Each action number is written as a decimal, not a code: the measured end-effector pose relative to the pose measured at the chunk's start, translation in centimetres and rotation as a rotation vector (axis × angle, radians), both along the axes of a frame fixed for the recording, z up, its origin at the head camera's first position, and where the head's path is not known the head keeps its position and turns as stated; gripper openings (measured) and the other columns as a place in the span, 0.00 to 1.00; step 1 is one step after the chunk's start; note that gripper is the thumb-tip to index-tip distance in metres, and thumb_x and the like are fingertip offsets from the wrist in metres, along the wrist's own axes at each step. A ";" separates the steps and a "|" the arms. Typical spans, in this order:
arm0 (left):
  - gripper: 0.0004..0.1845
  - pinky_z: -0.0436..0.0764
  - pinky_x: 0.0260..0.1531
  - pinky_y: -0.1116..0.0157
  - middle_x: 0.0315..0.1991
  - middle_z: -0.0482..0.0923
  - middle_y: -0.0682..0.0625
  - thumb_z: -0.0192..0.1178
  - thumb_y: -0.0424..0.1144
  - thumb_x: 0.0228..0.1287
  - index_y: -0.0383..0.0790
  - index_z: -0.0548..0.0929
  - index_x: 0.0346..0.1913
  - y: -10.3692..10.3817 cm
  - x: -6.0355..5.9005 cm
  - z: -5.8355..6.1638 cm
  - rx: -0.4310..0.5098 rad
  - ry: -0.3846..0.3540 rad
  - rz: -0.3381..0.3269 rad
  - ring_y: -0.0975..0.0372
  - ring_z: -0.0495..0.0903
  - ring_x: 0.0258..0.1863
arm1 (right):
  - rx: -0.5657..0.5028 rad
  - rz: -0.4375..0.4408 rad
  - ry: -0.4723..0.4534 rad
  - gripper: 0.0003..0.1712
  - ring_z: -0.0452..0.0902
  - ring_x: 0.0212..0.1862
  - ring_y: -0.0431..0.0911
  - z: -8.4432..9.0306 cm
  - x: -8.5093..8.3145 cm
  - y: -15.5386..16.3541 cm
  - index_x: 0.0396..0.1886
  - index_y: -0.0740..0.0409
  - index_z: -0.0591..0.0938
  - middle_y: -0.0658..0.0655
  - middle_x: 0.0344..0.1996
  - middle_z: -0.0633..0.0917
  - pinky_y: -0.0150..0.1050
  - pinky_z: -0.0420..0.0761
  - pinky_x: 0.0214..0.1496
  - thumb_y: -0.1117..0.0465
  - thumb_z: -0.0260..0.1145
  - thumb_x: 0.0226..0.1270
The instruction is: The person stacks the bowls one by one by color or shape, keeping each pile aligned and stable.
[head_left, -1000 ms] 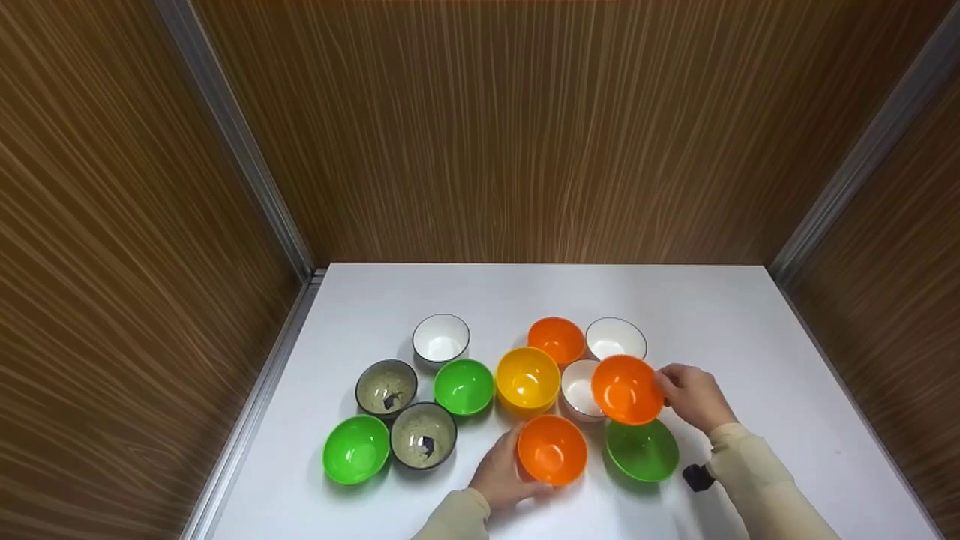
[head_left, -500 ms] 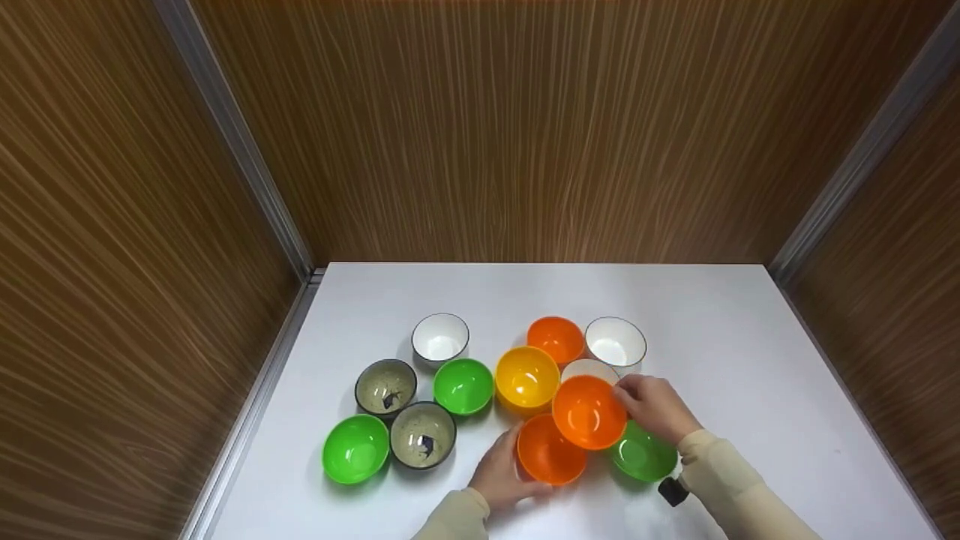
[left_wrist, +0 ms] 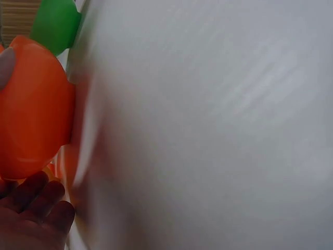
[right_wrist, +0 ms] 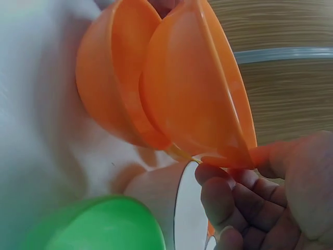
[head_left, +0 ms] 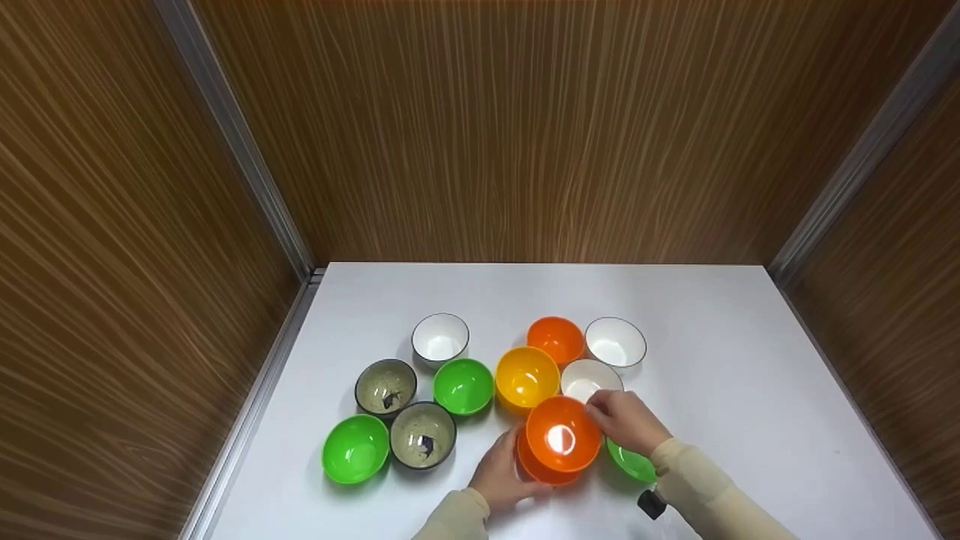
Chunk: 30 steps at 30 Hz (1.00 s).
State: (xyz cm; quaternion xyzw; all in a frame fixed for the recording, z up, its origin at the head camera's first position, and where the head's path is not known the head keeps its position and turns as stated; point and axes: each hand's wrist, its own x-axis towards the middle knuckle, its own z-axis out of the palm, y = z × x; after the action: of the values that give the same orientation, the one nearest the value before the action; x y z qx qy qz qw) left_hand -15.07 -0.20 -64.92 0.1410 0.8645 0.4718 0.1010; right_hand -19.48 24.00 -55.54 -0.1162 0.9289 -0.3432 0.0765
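Observation:
My right hand (head_left: 628, 424) pinches the rim of an orange bowl (head_left: 564, 433) between thumb and fingers. This held bowl overlaps a second orange bowl (head_left: 541, 474) on the white table. In the right wrist view the upper bowl (right_wrist: 182, 78) is tilted, its base partly inside the mouth of the lower bowl (right_wrist: 99, 78). Around the lower bowl's left side curves my left hand (head_left: 496, 474). The left wrist view shows its thumb on the bowl's wall (left_wrist: 36, 109), with the fingers (left_wrist: 39, 200) at the other side.
Close behind stand a yellow bowl (head_left: 526, 379) and a white bowl (head_left: 591, 377). A green bowl (head_left: 631, 461) sits under my right forearm. Farther back are an orange bowl (head_left: 555, 339) and a white one (head_left: 616, 341). Green, grey (head_left: 422, 436) and white bowls stand left.
My right hand has carried its orange bowl leftward and toward me, from above the green and white bowls to the other orange bowl. My left hand has stayed in place.

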 end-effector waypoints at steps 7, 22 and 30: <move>0.60 0.62 0.68 0.53 0.68 0.64 0.52 0.77 0.60 0.35 0.47 0.57 0.73 0.1 0.1 0.1 -0.001 -0.013 0.003 0.57 0.64 0.67 | 0.019 0.021 -0.017 0.06 0.73 0.25 0.42 -0.7 0.1 -0.8 0.33 0.54 0.85 0.46 0.23 0.80 0.34 0.78 0.28 0.60 0.63 0.67; 0.61 0.64 0.67 0.51 0.68 0.65 0.50 0.76 0.60 0.36 0.46 0.56 0.74 0.0 0.2 0.2 -0.016 -0.005 0.005 0.56 0.65 0.66 | 0.109 -0.010 -0.010 0.06 0.71 0.25 0.42 -1.8 0.0 -1.8 0.31 0.53 0.85 0.46 0.19 0.77 0.35 0.75 0.28 0.58 0.64 0.67; 0.60 0.63 0.67 0.51 0.69 0.63 0.49 0.77 0.56 0.37 0.44 0.56 0.74 -0.1 0.2 0.4 -0.022 -0.015 -0.002 0.55 0.64 0.67 | 0.100 0.006 0.007 0.06 0.71 0.24 0.42 -2.0 0.0 -2.0 0.31 0.53 0.86 0.45 0.20 0.78 0.35 0.76 0.29 0.59 0.64 0.66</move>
State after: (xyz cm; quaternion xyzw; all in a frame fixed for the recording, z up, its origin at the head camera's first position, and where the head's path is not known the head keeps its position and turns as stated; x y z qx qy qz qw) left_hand -14.91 -0.26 -64.54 0.1374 0.8686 0.4632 0.1096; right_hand -19.49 22.04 -57.50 -0.1159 0.9449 -0.2955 0.0802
